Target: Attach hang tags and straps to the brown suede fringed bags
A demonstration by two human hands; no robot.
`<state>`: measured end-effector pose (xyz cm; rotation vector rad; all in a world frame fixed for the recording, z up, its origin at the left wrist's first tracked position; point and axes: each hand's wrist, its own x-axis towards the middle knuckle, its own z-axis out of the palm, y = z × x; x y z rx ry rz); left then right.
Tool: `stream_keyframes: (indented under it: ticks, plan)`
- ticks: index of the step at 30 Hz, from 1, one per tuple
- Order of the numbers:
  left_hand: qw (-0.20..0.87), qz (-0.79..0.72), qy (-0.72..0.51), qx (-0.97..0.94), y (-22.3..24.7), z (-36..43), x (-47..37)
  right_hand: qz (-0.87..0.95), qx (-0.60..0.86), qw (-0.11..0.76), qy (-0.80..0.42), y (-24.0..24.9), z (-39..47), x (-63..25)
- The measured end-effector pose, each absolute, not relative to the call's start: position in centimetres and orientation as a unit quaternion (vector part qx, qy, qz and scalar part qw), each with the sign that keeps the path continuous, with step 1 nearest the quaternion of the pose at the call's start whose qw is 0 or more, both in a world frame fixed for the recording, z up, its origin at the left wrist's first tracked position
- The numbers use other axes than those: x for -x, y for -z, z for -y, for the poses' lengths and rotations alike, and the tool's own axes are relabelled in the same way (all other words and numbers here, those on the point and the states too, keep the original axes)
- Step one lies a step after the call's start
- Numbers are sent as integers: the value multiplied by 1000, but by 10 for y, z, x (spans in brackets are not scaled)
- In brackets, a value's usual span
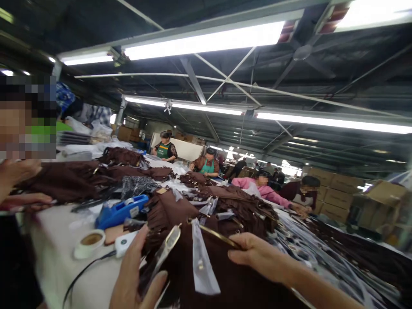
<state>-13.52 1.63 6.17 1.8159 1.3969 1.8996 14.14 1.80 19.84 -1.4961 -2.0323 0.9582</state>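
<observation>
My right hand (260,256) pinches a thin gold-coloured metal bar (217,235) between thumb and fingers. The bar runs along the upper part of dark brown fabric (238,281), which hangs in front of me. From its left end dangles a white translucent plastic strip (203,262) with something small and gold inside. My left hand (133,274) is at the left of the fabric, thumb and fingers apart. A plastic-covered strap with a metal clasp (171,238) slants between them; no firm grip on it shows.
On the pale table (53,240) at left are a blue tape dispenser (120,211), a tape roll (90,243) and a white corded device (125,243). Brown fabric pieces (170,206) are piled ahead, straps (309,253) at right. A co-worker's hands (22,189) are close at left; other people work beyond.
</observation>
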Motion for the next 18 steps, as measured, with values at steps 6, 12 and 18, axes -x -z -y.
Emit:
stream_keyframes:
  ticks: [6,12,18]
  plan:
    - [57,-437,-431,-787,-67,-6,143,744,595,95,-289,-130,30,-121]
    - [187,-426,-411,-784,-69,-8,119,810,577,54,-89,-120,26,-104]
    - [198,-328,-459,-802,-69,-11,112,925,337,165,62,-140,8,-79]
